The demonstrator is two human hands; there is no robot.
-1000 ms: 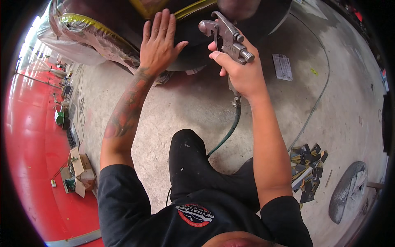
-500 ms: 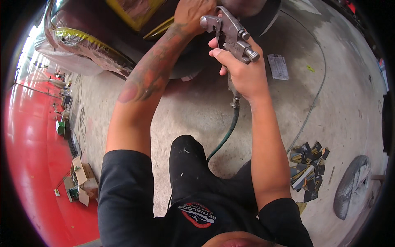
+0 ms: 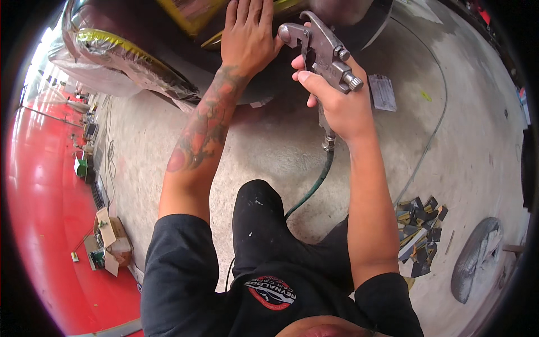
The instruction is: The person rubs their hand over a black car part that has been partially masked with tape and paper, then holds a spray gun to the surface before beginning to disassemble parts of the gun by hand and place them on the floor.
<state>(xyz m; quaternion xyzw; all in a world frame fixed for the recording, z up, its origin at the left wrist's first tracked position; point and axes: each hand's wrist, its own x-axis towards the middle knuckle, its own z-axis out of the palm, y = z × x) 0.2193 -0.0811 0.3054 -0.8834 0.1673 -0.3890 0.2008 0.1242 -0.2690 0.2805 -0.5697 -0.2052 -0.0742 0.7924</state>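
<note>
My right hand is wrapped round the handle of a metal spray gun, held upright with its rounded nose toward the left. From the base of its handle a dark green hose runs down toward my leg. My left hand is stretched out, back of the hand up and fingers extended, over the dark car body. Whether the palm touches the panel is hard to see. Its thumb lies close to the gun's nose. Yellow-edged masking and clear plastic sheeting cover parts of the car.
A printed sheet lies on the concrete floor beyond my right hand, with a thin hose curving past it. To the right are a heap of black pieces and a dark round object. An opened cardboard box stands at left.
My left hand has drawn back slightly toward me and its fingers now show stretched out. The spray gun in my right hand has shifted a little right and nearer.
</note>
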